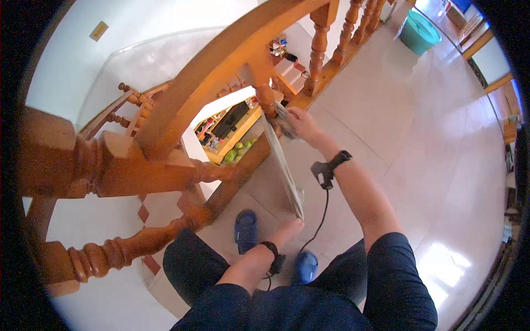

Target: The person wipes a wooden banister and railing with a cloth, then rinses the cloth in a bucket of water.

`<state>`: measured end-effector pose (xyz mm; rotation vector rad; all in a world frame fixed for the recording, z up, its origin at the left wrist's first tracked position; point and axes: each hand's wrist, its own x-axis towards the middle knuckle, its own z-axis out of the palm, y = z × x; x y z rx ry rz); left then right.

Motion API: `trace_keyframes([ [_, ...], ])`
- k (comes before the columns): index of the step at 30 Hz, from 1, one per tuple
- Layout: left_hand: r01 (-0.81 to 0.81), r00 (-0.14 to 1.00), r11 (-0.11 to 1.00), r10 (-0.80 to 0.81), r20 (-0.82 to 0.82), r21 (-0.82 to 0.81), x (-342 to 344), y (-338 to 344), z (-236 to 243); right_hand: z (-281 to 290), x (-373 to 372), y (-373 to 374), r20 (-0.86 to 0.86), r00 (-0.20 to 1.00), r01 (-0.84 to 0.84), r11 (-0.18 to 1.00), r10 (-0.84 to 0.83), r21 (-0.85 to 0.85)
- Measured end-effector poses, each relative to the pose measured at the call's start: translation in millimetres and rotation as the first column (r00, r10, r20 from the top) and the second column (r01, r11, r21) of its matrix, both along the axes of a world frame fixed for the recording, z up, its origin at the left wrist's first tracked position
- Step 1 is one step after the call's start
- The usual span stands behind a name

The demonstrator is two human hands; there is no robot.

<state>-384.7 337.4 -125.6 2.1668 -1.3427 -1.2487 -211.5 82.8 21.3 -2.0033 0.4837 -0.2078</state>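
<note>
I stand beside a wooden stair railing point(221, 60) with turned balusters point(265, 94). A grey cloth point(284, 165) is stretched between my two hands. My right hand point(298, 122) grips its far end against the base of a baluster. My left hand point(287, 227) pinches its near end low down, close to the floor. Both wrists wear black straps, and a black cable hangs from the right one. My feet in blue slippers point(245, 230) stand on the pale tiled floor point(408, 127).
A wooden newel post point(49, 154) and lower balusters point(127, 248) stand at the left. Through the railing gap, a lower level shows a table with green fruit point(236, 151). A teal tub point(419, 30) sits far off at the upper right.
</note>
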Motion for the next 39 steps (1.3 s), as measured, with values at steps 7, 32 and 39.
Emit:
trace_keyframes([
  [7,-0.871,0.484,0.482,0.875,-0.008,-0.097,116,-16,56,-92,-194,-37,-0.501,0.746,-0.501,0.865,0.438,0.010],
  [32,-0.791,0.462,0.412,0.887,0.001,-0.453,223,-40,144,147,-230,-39,-0.327,0.563,-0.546,0.638,0.759,0.542],
  [39,-0.541,0.760,0.617,0.650,-0.017,-0.572,38,-68,210,117,-120,-32,-0.105,0.970,-0.132,0.838,0.219,0.529],
])
